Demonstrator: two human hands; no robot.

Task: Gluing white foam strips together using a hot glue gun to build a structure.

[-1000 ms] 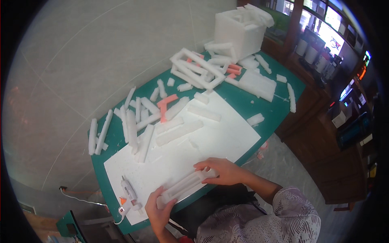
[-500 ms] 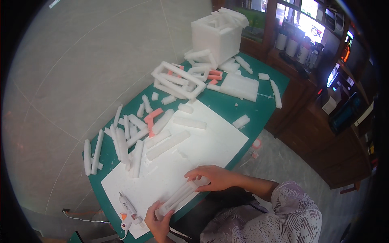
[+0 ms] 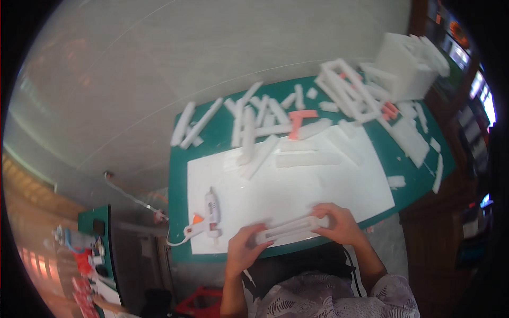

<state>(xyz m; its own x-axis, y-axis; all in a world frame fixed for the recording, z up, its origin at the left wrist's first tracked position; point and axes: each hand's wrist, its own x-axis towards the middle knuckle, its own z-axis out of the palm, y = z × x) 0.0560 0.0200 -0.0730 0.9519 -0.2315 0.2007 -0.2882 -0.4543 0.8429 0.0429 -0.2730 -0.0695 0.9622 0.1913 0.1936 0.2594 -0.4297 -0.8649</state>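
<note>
A narrow white foam frame [image 3: 289, 228] with a long slot lies between my hands, over the near edge of a white sheet [image 3: 249, 199]. My left hand [image 3: 246, 248] grips its left end, thumb and fingers closed around it. At the right end, my right hand [image 3: 338, 224] pinches it the same way. Left of my hands rests a white hot glue gun [image 3: 213, 209] with an orange trigger. Beyond the frame lie several white foam strips [image 3: 308, 159], and a pink angled foam piece [image 3: 296, 125] sits among them.
A green tabletop [image 3: 177, 212] lies beneath the sheet. At the back right are a larger open foam frame [image 3: 366, 99], a flat foam slab [image 3: 411, 140] and a white foam box [image 3: 405, 69]. A glue gun cord hangs off the left edge. A red stool [image 3: 204, 303] stands below.
My view has swung left, so the table appears turned and shifted right. Both hands still grip the foam frame, which now lies more level across the view.
</note>
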